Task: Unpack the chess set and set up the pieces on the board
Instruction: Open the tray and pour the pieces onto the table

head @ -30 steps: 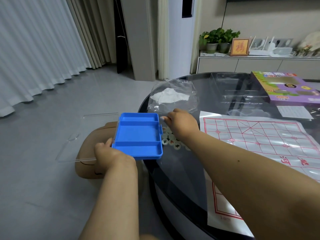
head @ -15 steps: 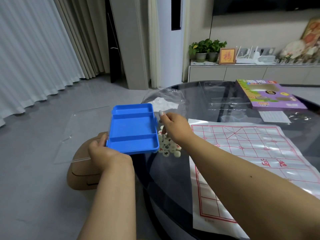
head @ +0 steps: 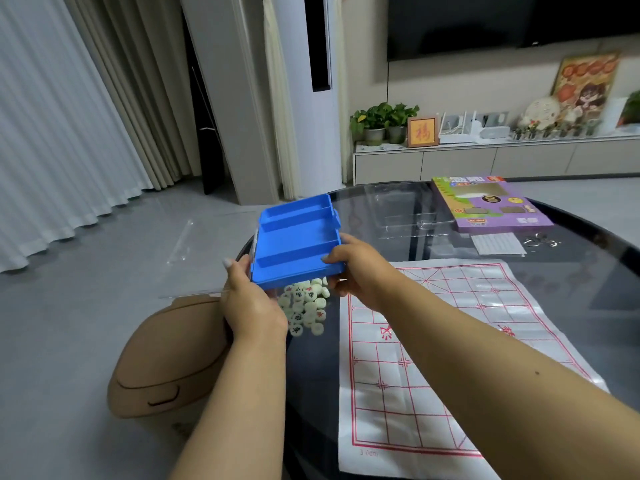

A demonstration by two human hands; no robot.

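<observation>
An empty blue plastic tray point(head: 296, 237) with three compartments hangs above the left edge of the dark glass table point(head: 571, 282). My left hand point(head: 251, 303) grips its near left corner. My right hand point(head: 356, 268) grips its near right corner. Below the tray lies a heap of pale round chess pieces point(head: 304, 304) with red and black characters, on the glass. The white sheet board point(head: 440, 348) with red grid lines lies flat to the right of the heap, under my right forearm.
A purple game box point(head: 491, 206) and clear plastic packaging point(head: 405, 209) sit at the table's far side, with a small white card point(head: 498, 243) and metal rings point(head: 542, 240). A brown cardboard box point(head: 166, 362) stands on the floor left of the table.
My right hand left the pieces and took the tray's right corner. The tray rose and moved right, over the heap. The crumpled clear bag by the pieces is out of sight now.
</observation>
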